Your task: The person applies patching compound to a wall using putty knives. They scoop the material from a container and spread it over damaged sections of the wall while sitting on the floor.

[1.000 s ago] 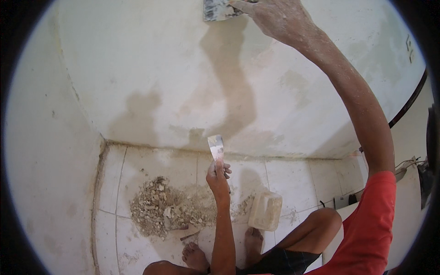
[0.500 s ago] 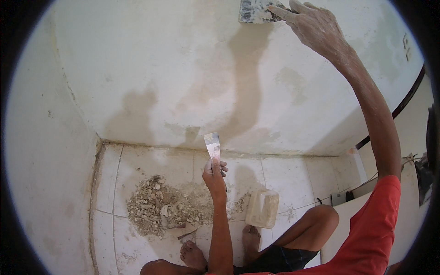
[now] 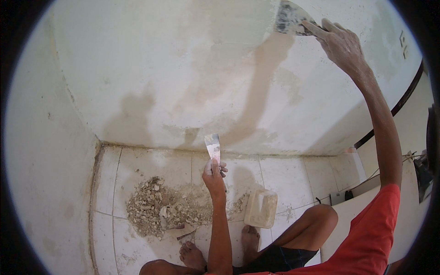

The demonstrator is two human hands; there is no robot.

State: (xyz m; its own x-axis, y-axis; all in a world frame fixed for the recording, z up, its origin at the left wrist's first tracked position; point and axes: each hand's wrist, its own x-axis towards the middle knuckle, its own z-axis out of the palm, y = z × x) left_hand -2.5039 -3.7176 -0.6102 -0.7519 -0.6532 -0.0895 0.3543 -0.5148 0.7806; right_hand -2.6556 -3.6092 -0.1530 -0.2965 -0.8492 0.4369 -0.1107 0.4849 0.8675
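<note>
My right hand [image 3: 341,46], dusted with white, is closed round the handle of a wide putty knife [image 3: 290,19] high on the right. Its broad blade, smeared white and dark, lies against the wall [image 3: 183,68], where a damp-looking greenish patch [image 3: 238,36] spreads to its left. Lower down, my left hand [image 3: 214,173] grips a narrow putty knife [image 3: 212,145] upright, its blade coated with pale filler. That hand is held in front of my body, above the floor, and its knife appears apart from the wall.
A heap of plaster rubble [image 3: 156,206] lies on the white tiled floor [image 3: 284,178], left of my feet. Beside my right foot sits a dusty cream plastic container [image 3: 261,208]. A side wall [image 3: 46,174] rises at the left. Dark objects and cables [image 3: 419,172] are at the far right.
My right hand and the wide putty knife have moved right and slightly down along the wall, uncovering more of the greenish patch. My left hand has stayed almost still.
</note>
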